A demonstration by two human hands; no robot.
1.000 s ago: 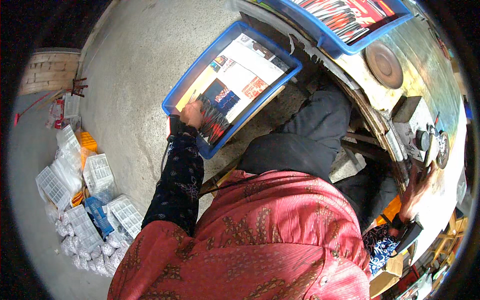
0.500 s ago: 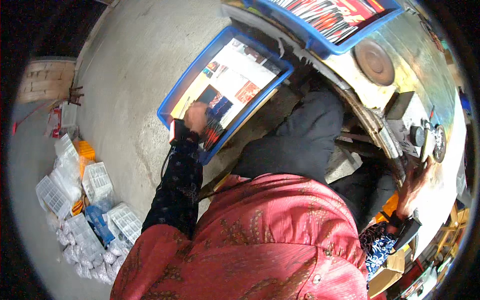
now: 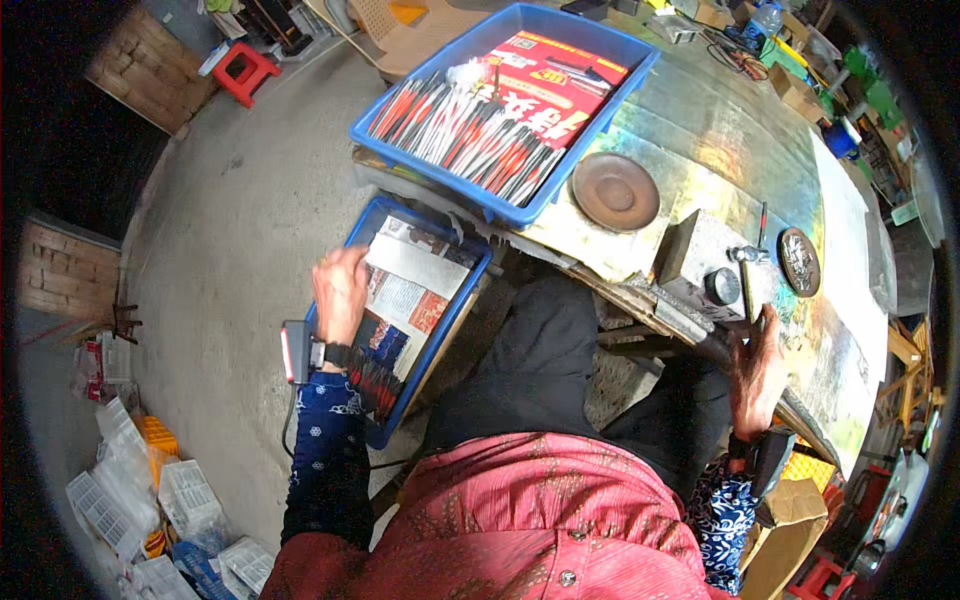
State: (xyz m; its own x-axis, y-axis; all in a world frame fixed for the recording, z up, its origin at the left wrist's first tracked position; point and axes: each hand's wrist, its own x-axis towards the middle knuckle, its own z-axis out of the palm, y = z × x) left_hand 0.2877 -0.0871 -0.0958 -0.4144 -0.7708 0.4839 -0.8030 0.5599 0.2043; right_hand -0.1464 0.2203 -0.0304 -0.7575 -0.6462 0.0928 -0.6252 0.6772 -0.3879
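Note:
My left hand (image 3: 341, 290) is over the left rim of a smaller blue tray (image 3: 480, 268). Its fingers look curled together, and whatever may be between them is hidden. Printed paper lines that tray, with a pale strip (image 3: 418, 262) across it and slim red and black pieces (image 3: 375, 385) at its near end, beside my wrist. My right hand (image 3: 757, 375) rests at the table's near edge, fingers stretched and thumb apart, fingertips close to a grey block (image 3: 690, 262) bearing a black round knob (image 3: 722, 287). A small dish (image 3: 799, 262) of tiny metal pieces is just beyond.
On the table (image 3: 690, 150), a larger blue tray (image 3: 430, 165) holds many slim red, white and black pieces (image 3: 465, 140) on red printed sheets. A brown round dish (image 3: 616, 192) sits beside it. Clear plastic boxes (image 3: 190, 495) are heaped at lower left; a red stool (image 3: 245, 75) stands farther off.
My left hand has risen from among the slim pieces to the small tray's left rim. My right hand stays by the block. The view has shifted, showing more of the larger tray and table.

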